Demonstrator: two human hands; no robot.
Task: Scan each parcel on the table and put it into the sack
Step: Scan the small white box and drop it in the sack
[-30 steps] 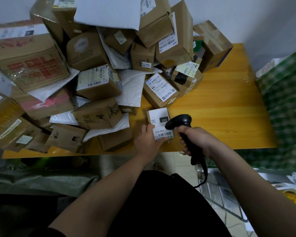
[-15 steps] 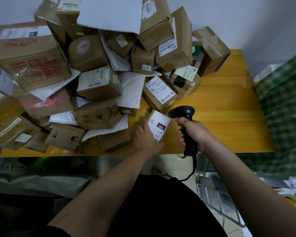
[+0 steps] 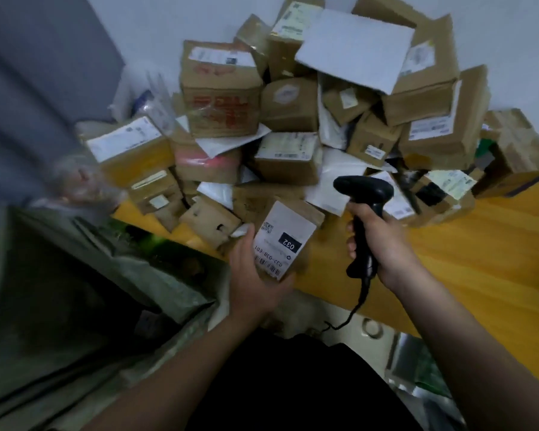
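The left hand (image 3: 255, 275) grips a small cardboard parcel (image 3: 288, 237) from below and from its left side, fingers curled round its near end, thumb up along the left edge; the parcel is tilted, lifted over the near edge of the counter (image 3: 479, 259); its white shipping label (image 3: 282, 241) faces up and reads "032" in white on a black box, with a small QR code at the upper left corner, a line like "032-038-E01" lower down and a barcode at the near end; the finer print is too blurred to read.

The right hand (image 3: 377, 244) is wrapped round the handle of a black handheld barcode scanner (image 3: 363, 206), held upright just right of the parcel, head pointing left, its coiled cable (image 3: 352, 312) trailing down past the counter edge.

Behind both lies a heap of parcels (image 3: 293, 119): brown cartons, white mailers and a large white sheet on top; one big carton (image 3: 221, 88) bears red printed characters, unreadable through motion blur; the other labels show barcodes only.

At lower left the grey-green sack (image 3: 106, 290) gapes open, its mouth dark, beside the counter.
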